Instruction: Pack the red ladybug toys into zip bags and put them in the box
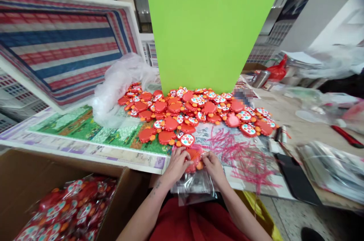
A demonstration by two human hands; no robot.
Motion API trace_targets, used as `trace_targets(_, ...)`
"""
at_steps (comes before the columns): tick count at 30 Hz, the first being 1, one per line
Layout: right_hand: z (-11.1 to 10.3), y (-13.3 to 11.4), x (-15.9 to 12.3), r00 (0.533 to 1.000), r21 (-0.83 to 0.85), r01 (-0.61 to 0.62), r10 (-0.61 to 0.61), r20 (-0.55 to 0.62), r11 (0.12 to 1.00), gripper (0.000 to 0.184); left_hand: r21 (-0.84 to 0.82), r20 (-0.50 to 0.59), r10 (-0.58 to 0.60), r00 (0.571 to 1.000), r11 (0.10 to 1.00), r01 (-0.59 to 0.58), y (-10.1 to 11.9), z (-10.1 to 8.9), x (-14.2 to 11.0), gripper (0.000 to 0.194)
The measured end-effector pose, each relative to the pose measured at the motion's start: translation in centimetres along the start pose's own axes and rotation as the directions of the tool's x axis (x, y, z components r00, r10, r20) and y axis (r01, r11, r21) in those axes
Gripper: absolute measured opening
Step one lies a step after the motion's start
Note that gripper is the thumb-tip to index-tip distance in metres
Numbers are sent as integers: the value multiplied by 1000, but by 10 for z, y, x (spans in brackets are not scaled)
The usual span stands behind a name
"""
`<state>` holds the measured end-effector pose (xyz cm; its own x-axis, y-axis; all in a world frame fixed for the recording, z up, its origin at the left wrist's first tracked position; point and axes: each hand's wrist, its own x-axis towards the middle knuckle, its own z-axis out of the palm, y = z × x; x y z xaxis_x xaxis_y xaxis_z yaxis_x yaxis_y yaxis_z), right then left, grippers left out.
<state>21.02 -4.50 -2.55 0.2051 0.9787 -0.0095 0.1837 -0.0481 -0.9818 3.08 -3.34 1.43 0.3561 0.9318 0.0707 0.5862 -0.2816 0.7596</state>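
Note:
Low in the middle, at the table's near edge, a red and orange crab toy (pixel 193 160) lies between my hands with its plain red side up. My left hand (pixel 178 163) has its fingers curled over the toy's left side and grips it. At the toy's right edge my right hand (pixel 212 164) is closed in a pinch; what its fingertips hold is too small to make out. Clear plastic bags (pixel 196 190) lie under and in front of the toy. Just beyond, a heap of similar toys (pixel 173 108) spreads over the table, some showing white dotted faces.
Loose pink strings (pixel 239 154) lie right of my hands, beside a black phone (pixel 297 178) and stacked plastic bags (pixel 335 171). A green board (pixel 210 40) stands behind the heap. At lower left, a cardboard box (pixel 125 188) holds bagged toys. A striped-lined bin (pixel 68 51) tilts at left.

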Motion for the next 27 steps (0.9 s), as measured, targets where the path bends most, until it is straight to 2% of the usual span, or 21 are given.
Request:
trace_targets(3,-2,2,4,999,32,-29,27,36,999,35,-106,-5,-12,1000,994,12,3,1,-4,6)
trace_targets(7,-3,1,5,999,25,39,-38,-23,999,33,-198,-58,-18,998,980,6,13,3,-6,11)
trace_targets(11,-3,3,3,998,78,-5,10,-64,997,35,-196,-29,-80,996,978,73,11,0,-8,13)
trace_targets(17,0,1,7,998,77,-23,27,-57,997,34,-190,-84,-29,996,982,12,9,-2,-8,12)
trace_targets(22,-2,-4,11,997,144,-33,42,-62,989,36,-195,-48,-36,998,980,26,5,-3,-5,10)
trace_targets(24,-2,-8,8,995,239,-99,94,31,966,39,-215,-77,-34,997,976,16,1,-3,-4,8)
trace_targets(27,0,-13,1,962,389,-201,107,251,899,51,-242,-164,-38,986,970,-3,-1,-2,-2,8)
